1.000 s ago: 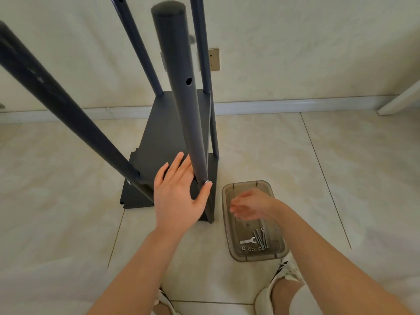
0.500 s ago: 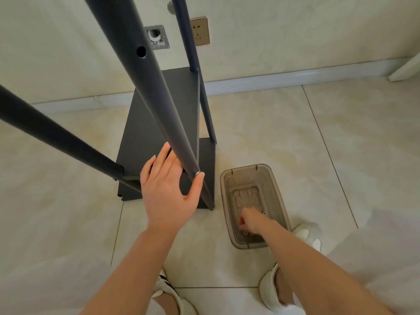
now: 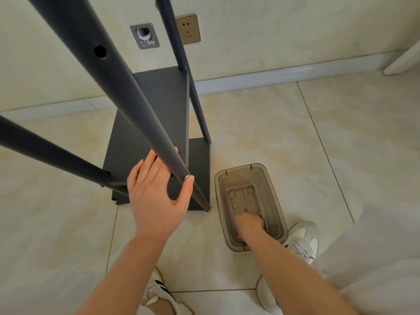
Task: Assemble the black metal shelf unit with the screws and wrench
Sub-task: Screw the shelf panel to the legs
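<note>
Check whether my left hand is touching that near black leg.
Touching. Head view: the left hand rests its thumb tip against the black leg at its lower end, fingers lying behind it.

Left hand [image 3: 156,196] spread; right hand [image 3: 248,225] reaches downward.

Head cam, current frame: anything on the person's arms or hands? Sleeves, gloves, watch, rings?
Nothing worn. The left hand and right hand are ungloved, with no watch, strap or ring showing; no sleeve is in view up to the frame edge.
</note>
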Available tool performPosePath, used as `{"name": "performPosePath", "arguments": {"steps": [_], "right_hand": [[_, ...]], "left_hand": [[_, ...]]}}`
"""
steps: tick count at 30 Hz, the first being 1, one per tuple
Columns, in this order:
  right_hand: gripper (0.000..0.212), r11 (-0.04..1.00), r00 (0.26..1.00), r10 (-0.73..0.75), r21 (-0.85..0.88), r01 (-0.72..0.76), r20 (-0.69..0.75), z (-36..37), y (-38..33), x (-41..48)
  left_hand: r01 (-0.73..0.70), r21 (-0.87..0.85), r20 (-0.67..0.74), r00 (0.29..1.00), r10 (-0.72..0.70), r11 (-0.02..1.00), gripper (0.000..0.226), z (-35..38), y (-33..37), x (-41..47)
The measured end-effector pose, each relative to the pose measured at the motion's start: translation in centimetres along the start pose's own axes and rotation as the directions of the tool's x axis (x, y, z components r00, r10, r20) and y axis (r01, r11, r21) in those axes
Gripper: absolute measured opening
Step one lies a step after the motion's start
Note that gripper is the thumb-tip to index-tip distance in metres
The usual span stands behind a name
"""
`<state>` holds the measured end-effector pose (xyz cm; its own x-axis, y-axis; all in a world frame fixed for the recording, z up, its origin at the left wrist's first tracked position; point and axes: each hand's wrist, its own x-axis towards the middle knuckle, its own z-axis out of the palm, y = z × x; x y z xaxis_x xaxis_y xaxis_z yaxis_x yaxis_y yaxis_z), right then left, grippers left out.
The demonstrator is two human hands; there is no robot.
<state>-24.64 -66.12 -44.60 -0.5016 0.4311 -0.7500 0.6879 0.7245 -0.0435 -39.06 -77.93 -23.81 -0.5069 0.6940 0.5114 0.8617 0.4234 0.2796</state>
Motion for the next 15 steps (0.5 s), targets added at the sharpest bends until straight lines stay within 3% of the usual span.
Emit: {"name": "performPosePath", "arguments": {"steps": [7,11,15], "right_hand": [[0.034,0.994,0.999,0.024,0.108,-0.029,0.048,0.0,-0.1,-0.1],[0.041,0.958,0.997,0.043,0.281,-0.061,0.071,-0.5,0.8,-0.3],[0.023,0.855,0.994,0.095,0.508,-0.106,0.047,-1.4,2.0,-0.2]], "left_hand": [[-0.004,-0.014,0.031,1.000,0.004,1.000,0.055,-0.3,-0.1,0.1],[0.000,-0.005,0.031,1.000,0.001,1.000,0.054,-0.4,0.1,0.1],[0.025,0.000,0.059,0.998,-0.025,1.000,0.056,-0.5,0.1,0.1]]}}
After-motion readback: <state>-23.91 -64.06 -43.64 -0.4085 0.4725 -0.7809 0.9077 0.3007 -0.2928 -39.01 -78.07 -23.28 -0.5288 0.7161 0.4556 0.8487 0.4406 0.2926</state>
